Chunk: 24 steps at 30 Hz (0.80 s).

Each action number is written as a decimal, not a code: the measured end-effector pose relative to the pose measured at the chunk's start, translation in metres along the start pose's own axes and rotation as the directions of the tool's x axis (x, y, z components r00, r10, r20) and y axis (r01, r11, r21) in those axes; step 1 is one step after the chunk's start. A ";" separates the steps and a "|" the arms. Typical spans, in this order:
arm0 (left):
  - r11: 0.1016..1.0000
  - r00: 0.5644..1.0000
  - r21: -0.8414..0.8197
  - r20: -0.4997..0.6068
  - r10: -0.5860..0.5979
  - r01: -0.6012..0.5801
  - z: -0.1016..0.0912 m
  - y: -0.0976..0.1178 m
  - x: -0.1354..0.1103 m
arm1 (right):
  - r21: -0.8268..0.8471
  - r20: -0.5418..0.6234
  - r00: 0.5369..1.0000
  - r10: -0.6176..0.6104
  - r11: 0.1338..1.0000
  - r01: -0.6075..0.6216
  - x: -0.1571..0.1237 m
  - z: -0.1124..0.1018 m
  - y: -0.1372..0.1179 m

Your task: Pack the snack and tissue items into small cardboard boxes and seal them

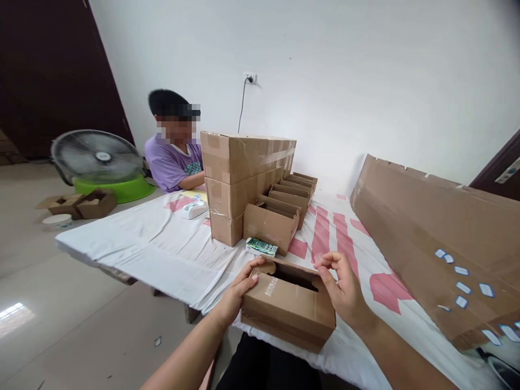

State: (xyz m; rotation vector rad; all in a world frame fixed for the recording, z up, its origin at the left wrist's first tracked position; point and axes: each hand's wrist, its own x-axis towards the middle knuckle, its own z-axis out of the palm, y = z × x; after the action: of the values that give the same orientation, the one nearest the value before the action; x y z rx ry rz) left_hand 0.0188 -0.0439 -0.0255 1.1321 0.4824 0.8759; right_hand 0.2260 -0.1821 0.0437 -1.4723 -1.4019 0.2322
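Near edge of the tabletop [154, 244], white cloth with red print: small cardboard box [286, 311] sat at the edge, top open, long axis running left to right, squarely between the 2 hands.

Left hand [238, 295] gripped the left end, fingers curled over the end flap. Right hand [343, 290] lay against the right end, fingertips pinched at the top rim. Each hand was equally near, 1 per end.

Just beyond: green-and-white packet [262, 247], print too small to read. Then a row of open cartons [280, 214] beside a stack of 3 taped cartons [239, 179].

Right edge: large cardboard sheet [406, 227] with white stickers [461, 271], no legible text.

Far left corner: a person in a purple shirt [173, 162] was seated.
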 end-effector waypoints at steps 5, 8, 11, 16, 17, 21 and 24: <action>0.999 0.999 -0.035 0.020 -0.031 0.032 0.003 0.003 -0.003 | -0.135 0.225 0.970 0.092 0.989 -0.063 0.008 0.006 0.010; 0.999 1.000 -0.041 -0.002 -0.012 0.012 0.006 0.002 -0.003 | -0.160 0.285 0.950 0.130 0.983 -0.087 0.014 0.008 0.010; 0.996 0.991 -0.064 -0.123 0.057 -0.065 0.008 -0.002 -0.002 | -0.193 0.353 0.916 0.189 0.973 -0.126 0.022 0.012 0.010; 0.998 0.988 -0.057 -0.153 0.022 -0.031 0.008 0.001 -0.002 | -0.247 0.368 0.913 0.175 0.965 -0.086 0.027 0.022 0.013; 0.998 0.992 -0.054 -0.129 0.001 -0.008 0.008 0.003 -0.003 | -0.253 0.366 0.919 0.149 0.966 -0.056 0.027 0.024 0.013; 0.997 0.995 -0.066 -0.093 -0.035 0.029 0.007 0.005 -0.004 | -0.306 0.408 0.911 0.066 0.950 0.068 0.029 0.027 0.012; 0.997 0.995 -0.067 -0.096 -0.037 0.030 0.007 0.004 -0.005 | -0.355 0.456 0.887 0.076 0.929 0.102 0.032 0.028 0.005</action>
State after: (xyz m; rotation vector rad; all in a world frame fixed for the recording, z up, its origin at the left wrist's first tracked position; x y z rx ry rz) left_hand 0.0198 -0.0509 -0.0201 1.0224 0.5477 0.9144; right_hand 0.2185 -0.1403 0.0434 -1.7939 -1.9233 0.3415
